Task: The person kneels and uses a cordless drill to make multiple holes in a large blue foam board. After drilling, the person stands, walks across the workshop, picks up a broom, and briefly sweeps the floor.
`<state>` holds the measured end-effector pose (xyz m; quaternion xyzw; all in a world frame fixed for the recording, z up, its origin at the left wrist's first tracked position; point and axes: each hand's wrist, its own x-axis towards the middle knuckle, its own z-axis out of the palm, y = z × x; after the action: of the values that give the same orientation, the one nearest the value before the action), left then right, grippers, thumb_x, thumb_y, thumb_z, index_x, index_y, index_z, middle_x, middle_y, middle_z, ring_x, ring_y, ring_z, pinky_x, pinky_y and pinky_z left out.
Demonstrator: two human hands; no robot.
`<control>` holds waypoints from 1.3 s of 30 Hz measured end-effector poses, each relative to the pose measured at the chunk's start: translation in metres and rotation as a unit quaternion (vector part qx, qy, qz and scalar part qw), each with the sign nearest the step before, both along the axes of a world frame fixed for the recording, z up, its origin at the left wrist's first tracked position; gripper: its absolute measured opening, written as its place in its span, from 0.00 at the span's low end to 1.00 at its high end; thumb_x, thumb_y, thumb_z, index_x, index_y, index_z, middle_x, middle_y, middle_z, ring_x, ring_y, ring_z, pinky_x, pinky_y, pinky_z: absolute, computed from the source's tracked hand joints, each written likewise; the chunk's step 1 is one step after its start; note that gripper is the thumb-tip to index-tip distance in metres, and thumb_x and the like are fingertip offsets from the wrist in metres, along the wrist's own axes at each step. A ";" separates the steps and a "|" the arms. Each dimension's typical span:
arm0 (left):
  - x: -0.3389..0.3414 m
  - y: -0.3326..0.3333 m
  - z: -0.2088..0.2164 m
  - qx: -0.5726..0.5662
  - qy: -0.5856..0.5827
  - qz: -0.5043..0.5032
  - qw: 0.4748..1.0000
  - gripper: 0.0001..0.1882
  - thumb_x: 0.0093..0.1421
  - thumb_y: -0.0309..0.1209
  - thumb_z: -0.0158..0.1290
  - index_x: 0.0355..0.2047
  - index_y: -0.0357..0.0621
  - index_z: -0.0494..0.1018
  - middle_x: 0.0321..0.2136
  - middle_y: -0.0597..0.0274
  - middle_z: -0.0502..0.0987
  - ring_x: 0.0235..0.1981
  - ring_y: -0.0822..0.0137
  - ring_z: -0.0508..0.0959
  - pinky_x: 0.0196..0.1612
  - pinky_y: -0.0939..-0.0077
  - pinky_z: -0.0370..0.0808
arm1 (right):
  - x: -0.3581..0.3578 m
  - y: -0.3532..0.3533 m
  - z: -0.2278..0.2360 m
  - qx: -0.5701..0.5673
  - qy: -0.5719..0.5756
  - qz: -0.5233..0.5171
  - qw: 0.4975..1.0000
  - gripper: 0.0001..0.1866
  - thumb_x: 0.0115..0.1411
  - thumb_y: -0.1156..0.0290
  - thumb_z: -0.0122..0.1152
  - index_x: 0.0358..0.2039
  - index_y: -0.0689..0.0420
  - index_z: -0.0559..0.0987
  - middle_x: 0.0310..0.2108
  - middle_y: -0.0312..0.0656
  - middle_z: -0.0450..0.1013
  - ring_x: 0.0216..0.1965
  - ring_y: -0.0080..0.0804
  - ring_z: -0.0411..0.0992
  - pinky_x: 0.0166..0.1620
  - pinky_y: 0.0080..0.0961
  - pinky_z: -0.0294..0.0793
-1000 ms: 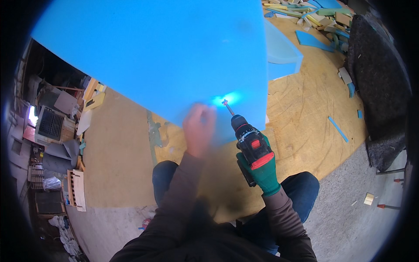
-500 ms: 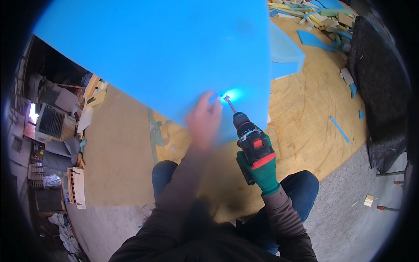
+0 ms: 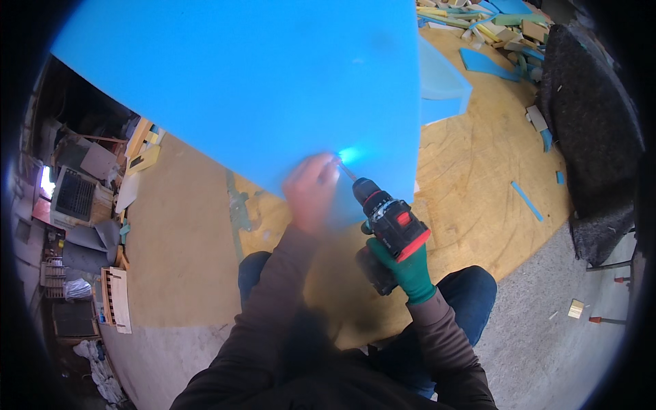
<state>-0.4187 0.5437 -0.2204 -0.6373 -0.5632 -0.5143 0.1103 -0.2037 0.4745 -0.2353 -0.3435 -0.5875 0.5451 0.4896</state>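
Note:
In my right hand [image 3: 408, 272], which wears a green glove, is a black and red cordless drill [image 3: 388, 217]. Its thin bit [image 3: 348, 171] points up and left over a large bright blue foam sheet [image 3: 273, 89]. A spot of light from the drill falls on the sheet by the bit's end. My bare left hand [image 3: 311, 188] is over the sheet's near corner, somewhat blurred. Its fingers are curled and pressed together right at the tip of the bit; whatever they pinch is hidden.
Under the sheet is a worn yellowish board [image 3: 471, 205]. A pale blue foam offcut [image 3: 441, 82] sticks out beside it. Offcuts heap up [image 3: 506, 34] at the far right, near a dark upright slab [image 3: 588, 137]. Clutter, with a grey appliance [image 3: 76, 195], lines the left.
My left hand has shifted slightly down and left. The drill's bit has come left to meet its fingertips, and the drill body has tilted, showing more of its battery base.

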 end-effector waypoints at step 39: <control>0.024 0.003 0.000 -0.076 -0.035 0.037 0.996 0.04 0.67 0.25 0.53 0.38 0.38 0.70 0.33 0.57 0.75 0.33 0.61 0.75 0.39 0.67 0.73 | -0.004 0.016 -0.005 -0.068 0.105 0.004 0.992 0.28 0.58 0.74 0.73 0.58 0.54 0.73 0.36 0.36 0.79 0.33 0.23 0.77 0.36 0.25 0.78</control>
<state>-0.3947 0.5470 -0.2203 -0.6041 -0.6277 -0.4872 0.0609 -0.2073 0.4904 -0.2400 -0.3146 -0.4955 0.6186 0.5223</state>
